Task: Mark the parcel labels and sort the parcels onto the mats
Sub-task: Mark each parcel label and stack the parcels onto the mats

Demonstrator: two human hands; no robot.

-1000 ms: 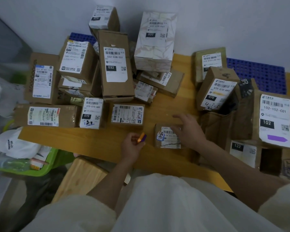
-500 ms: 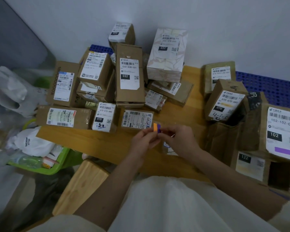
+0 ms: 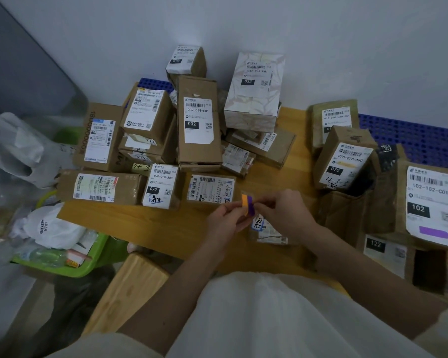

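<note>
My left hand (image 3: 226, 219) and my right hand (image 3: 286, 215) meet over the wooden table (image 3: 166, 228), both pinching a small pad of orange and purple sticky flags (image 3: 248, 204). Below them lies a small brown parcel (image 3: 268, 232) with a handwritten label, partly hidden by my right hand. Several labelled cardboard parcels are piled at the back left, among them a tall one marked 032 (image 3: 198, 125) and a small one marked 070 (image 3: 161, 187). On the right, a parcel marked 102 (image 3: 432, 202) carries a purple flag.
Blue plastic mats (image 3: 411, 140) lie at the back right and under the left pile (image 3: 153, 85). A green basket (image 3: 88, 264) with bags and bottles sits left of the table. A wooden stool (image 3: 130, 288) stands at the near edge. A wall is behind.
My right hand left the small parcel and joined my left hand on the sticky flags. The view has tilted up, showing more wall.
</note>
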